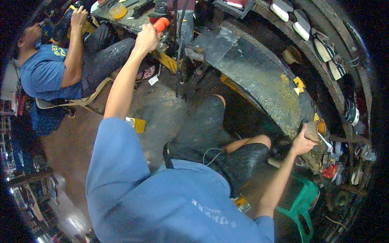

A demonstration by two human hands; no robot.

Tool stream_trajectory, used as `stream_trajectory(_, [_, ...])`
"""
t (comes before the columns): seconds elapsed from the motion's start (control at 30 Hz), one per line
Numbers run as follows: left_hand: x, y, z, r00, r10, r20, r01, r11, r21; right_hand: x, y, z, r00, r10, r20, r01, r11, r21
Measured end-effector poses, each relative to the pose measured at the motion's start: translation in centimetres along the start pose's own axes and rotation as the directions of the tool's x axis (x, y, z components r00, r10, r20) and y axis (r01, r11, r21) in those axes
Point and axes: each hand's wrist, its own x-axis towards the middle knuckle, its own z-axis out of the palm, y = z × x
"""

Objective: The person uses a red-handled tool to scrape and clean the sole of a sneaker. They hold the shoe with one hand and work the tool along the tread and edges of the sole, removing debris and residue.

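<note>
My left hand (147, 39) reaches far forward to the cluttered table, its fingers closed round a bright orange-red, rounded object (161, 25); its exact kind does not show. Out to the right, my right hand (304, 142) grips a beige cup (311, 132) with an orange-brown inside, held tilted at the end of the dark workbench (259, 77). A white strip (325, 141), perhaps a brush handle, lies against the cup. Several yellow scraps (299, 84) rest on the bench near its far edge.
Shoes and sandals (324, 47) line curved shelves at the right. A seated co-worker (52, 73) in a blue shirt is at the left. Dark cables (180, 44) hang beside my left hand. A green plastic chair (300, 202) stands lower right. An amber tub (118, 11) sits on the table.
</note>
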Motion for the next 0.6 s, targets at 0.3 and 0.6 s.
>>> stream_trajectory(0.3, [-7.6,-1.2,-4.2,0.991,-0.119,0.066,0.13,0.97,-0.207,0.0,0.6,0.4,1.0,0.024,0.004,-0.024,0.999,0.029])
stream_trajectory(0.6, [-7.1,-0.9,-4.1,0.982,-0.179,0.064,0.189,0.957,-0.221,0.0,1.2,0.7,1.0,0.004,-0.02,-0.004,1.0,0.016])
